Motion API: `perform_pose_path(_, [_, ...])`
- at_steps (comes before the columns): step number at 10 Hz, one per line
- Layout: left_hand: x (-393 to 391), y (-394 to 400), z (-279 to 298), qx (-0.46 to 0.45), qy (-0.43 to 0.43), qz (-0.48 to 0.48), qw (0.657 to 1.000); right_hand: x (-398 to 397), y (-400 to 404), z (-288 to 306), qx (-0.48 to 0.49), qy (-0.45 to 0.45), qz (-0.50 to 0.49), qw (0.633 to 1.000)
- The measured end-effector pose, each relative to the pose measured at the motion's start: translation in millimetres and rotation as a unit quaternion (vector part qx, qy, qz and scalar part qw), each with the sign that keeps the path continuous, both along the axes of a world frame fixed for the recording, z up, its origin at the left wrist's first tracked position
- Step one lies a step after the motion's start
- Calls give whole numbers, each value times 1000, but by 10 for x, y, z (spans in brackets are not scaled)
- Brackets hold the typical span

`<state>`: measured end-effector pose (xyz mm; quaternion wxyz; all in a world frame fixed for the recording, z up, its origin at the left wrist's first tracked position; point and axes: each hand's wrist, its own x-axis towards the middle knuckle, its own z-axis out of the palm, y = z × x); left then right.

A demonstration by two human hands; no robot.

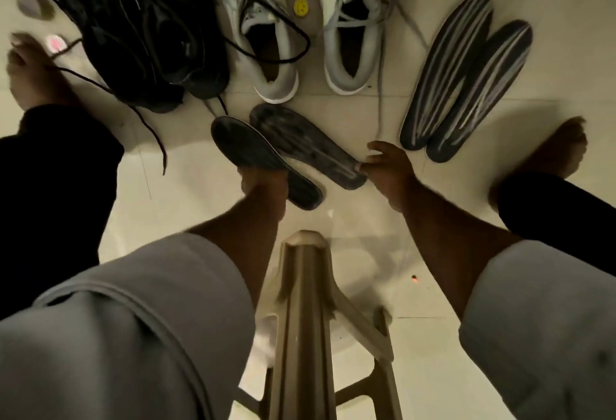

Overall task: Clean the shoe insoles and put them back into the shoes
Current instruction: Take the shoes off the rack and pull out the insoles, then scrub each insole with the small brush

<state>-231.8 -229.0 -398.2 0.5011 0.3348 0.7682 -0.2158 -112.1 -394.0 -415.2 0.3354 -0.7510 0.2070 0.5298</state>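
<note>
My left hand (263, 183) holds one dark flat foam insole (266, 163) from beneath; my right hand (386, 163) pinches its twin (306, 146), both below the grey sneakers (276, 53). That fingertip pinch could slip, dropping it onto the dirty floor.

A home floor: pale tiles (433, 369), a plastic stool (308, 303), sneakers (266, 36) laid out.
</note>
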Motion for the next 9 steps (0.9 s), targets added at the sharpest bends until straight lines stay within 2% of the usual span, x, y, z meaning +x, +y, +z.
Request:
perform_pose_path(1, [573, 219, 463, 19, -63, -309, 949, 304, 295, 560, 112, -20, -73, 991])
perform_pose_path(2, [1130, 400, 1042, 71, -174, -233, 954, 595, 533, 1186, 140, -137, -2, 981])
perform_pose_path(3, [1748, 454, 1716, 132, -265, -314, 902, 1019, 645, 1890, 169, -243, 59, 953])
perform_pose_path(4, [2313, 524, 2432, 200, -350, -368, 838, 1477, 651, 2606, 195, -344, 99, 913])
perform_pose_path(5, [2842, 564, 2948, 248, -391, -392, 795, 1906, 561, 3200, 202, -396, 93, 891])
perform_pose_path(6, [3266, 479, 3402, 300, -428, -458, 719, 2244, 410, 3569, 164, -451, 106, 871])
perform_pose_path(7, [3578, 335, 3532, 332, -437, -548, 631, 2521, 282, 3648, 100, -510, 135, 844])
perform_pose_path(8, [3871, 222, 3407, 340, -412, -590, 606, 2827, 233, 3659, 89, -516, 145, 839])
perform_pose_path(9, [4186, 140, 3265, 355, -369, -581, 633, 3240, 296, 3678, 79, -540, 156, 824])
